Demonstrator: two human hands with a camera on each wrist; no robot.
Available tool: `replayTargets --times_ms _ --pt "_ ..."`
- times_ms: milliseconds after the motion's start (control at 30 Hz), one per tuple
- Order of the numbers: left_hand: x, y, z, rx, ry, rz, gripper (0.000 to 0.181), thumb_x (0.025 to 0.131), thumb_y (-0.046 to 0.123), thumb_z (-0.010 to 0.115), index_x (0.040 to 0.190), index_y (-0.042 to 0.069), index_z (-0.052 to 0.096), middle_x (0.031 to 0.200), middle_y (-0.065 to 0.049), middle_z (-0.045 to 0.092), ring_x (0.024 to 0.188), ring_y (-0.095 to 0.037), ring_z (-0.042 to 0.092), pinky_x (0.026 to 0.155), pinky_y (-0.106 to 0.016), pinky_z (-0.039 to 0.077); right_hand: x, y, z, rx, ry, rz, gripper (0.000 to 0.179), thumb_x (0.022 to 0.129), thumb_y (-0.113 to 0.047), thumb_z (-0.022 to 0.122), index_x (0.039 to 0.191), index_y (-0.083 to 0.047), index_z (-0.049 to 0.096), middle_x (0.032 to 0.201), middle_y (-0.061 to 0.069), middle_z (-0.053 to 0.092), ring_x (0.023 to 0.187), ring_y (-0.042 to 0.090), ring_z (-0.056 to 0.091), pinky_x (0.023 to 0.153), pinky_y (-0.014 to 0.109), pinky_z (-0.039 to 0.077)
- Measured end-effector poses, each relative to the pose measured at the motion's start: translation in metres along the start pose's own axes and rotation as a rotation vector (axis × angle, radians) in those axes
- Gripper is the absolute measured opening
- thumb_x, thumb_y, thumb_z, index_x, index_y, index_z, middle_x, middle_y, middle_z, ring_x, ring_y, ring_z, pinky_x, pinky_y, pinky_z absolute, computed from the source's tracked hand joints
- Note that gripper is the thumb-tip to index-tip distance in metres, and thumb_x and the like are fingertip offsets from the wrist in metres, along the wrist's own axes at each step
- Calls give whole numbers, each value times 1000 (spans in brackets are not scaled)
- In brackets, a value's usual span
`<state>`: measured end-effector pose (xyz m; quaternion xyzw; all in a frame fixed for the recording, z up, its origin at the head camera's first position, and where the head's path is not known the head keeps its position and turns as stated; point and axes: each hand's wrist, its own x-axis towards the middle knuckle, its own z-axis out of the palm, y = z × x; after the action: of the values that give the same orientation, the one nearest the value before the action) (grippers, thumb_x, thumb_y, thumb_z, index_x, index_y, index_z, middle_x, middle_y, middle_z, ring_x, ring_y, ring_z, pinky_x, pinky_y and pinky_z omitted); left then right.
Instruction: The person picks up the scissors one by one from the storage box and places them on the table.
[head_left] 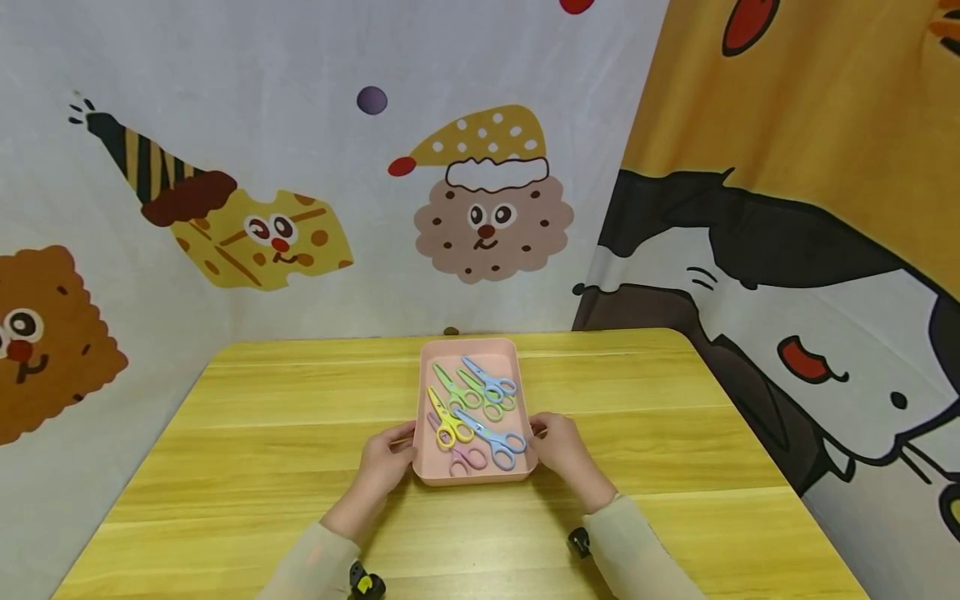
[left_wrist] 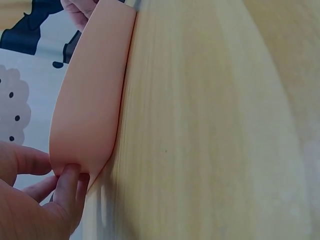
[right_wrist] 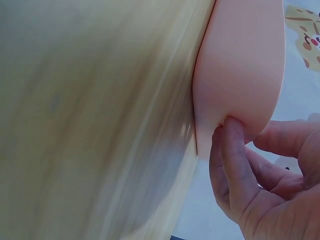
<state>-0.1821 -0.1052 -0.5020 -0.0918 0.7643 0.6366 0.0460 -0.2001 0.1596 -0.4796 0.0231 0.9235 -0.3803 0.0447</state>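
Observation:
A shallow pink tray (head_left: 474,481) rests on the table, its rounded corners and outer wall showing in both wrist views. Inside lie several small scissors: two blue pairs, the nearer of these blue scissors (head_left: 480,427) beside yellow scissors (head_left: 446,435), two green pairs further back, and pink scissors (head_left: 472,457) partly covered. My left hand (head_left: 384,462) holds the tray's left side, fingertips at the wall and thumb by the rim. On the opposite side, my right hand (head_left: 561,450) grips it with bent fingers against the wall and the thumb at the rim.
The yellow wood-grain table (head_left: 300,433) extends around the tray. Behind it hangs a white curtain (head_left: 300,50) with cartoon food prints, and a cat-print cloth (head_left: 780,208) is on the right. Black devices (head_left: 366,582) sit near both sleeve cuffs.

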Motion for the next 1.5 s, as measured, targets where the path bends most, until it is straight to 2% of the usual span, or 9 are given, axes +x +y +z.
replayTargets --times_ms 233,500,667,733,867,1033,1233,1500 --pt "0 1 0 25 -4 26 41 85 -9 54 126 -9 54 123 -29 56 111 -37 59 86 -30 56 0 0 0 6 -4 -1 26 83 0 62 108 6 66 92 13 66 83 22 60 63 28 54" --pt "3 5 2 172 40 68 37 87 -2 57 124 -7 57 117 -24 62 103 -32 63 81 -31 57 1 2 1 4 -7 -1 28 81 1 62 109 6 66 93 13 66 83 21 60 63 27 54" --pt "12 9 5 246 77 112 36 88 2 56 123 -7 59 115 -23 63 100 -32 64 80 -35 57 0 1 0 21 0 -7 28 80 2 62 107 7 66 92 14 66 83 22 61 64 28 55" --pt "17 10 7 250 83 124 36 89 3 56 123 -7 58 115 -24 63 101 -33 64 81 -36 57 0 1 -1 24 4 -25 27 80 2 62 106 7 66 91 15 66 82 23 60 63 28 54" --pt "22 9 8 218 82 107 37 91 5 56 126 -6 56 120 -24 61 105 -34 63 83 -36 57 -2 2 -3 15 -1 -64 27 80 1 62 106 8 65 90 16 65 78 22 59 59 27 54" --pt "23 7 8 181 81 91 38 91 5 56 127 -7 55 122 -25 60 106 -35 62 83 -35 57 1 2 -2 36 -7 -22 28 81 1 62 108 6 66 94 16 66 83 22 60 63 27 54" --pt "26 4 8 139 93 58 36 90 5 57 125 -4 58 120 -23 61 106 -33 63 81 -32 57 2 3 0 50 -4 -24 27 81 3 62 108 7 66 91 15 67 79 20 61 57 25 53" --pt "26 3 9 112 111 45 35 90 6 60 123 -4 60 121 -24 61 105 -33 64 81 -32 58 2 3 -1 75 -36 3 29 82 1 63 110 7 65 92 13 66 76 17 60 56 25 54"
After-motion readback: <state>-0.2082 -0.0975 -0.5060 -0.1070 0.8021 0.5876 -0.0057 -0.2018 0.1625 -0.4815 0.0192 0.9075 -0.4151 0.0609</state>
